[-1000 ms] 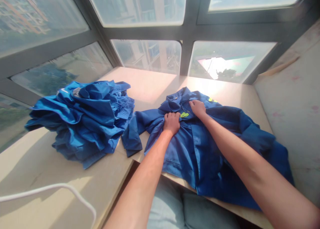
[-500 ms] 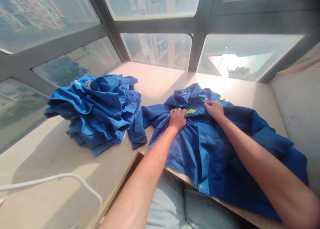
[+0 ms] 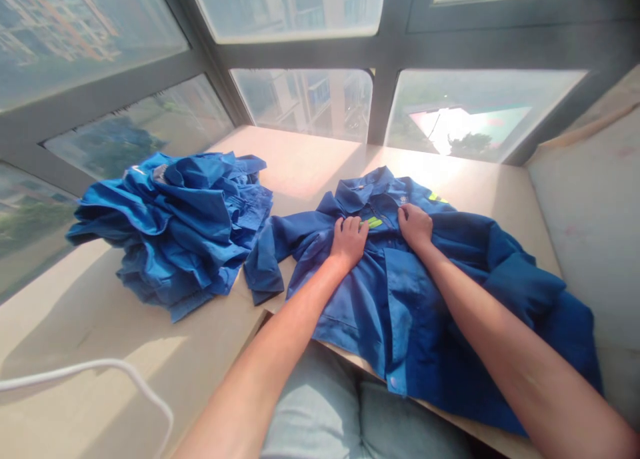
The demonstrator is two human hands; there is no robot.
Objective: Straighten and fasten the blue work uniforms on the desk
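Observation:
A blue work jacket (image 3: 345, 299) lies front up on the wooden surface, collar away from me, its lower edge over the near rim. My left hand (image 3: 350, 239) is on the chest beside a yellow-green strip (image 3: 373, 223), fingers curled into the cloth. On the other side of the front, my right hand (image 3: 416, 225) pinches the fabric just below a small pale chest emblem (image 3: 404, 199). The fingertips of both hands are partly hidden. One sleeve stretches out to the left; the right side of the jacket lies in bulky folds.
A heap of folded blue garments (image 3: 185, 225) sits to the left. A white cable (image 3: 115, 364) curves across the near left corner. Framed windows (image 3: 305, 102) rise behind the wooden surface (image 3: 295, 152), and a pale wall (image 3: 590, 212) bounds the right side.
The view has shifted slightly, so most things sit a little farther left. Both hands stay at the jacket's chest; the right hand's fingers are now more curled and lower against the cloth.

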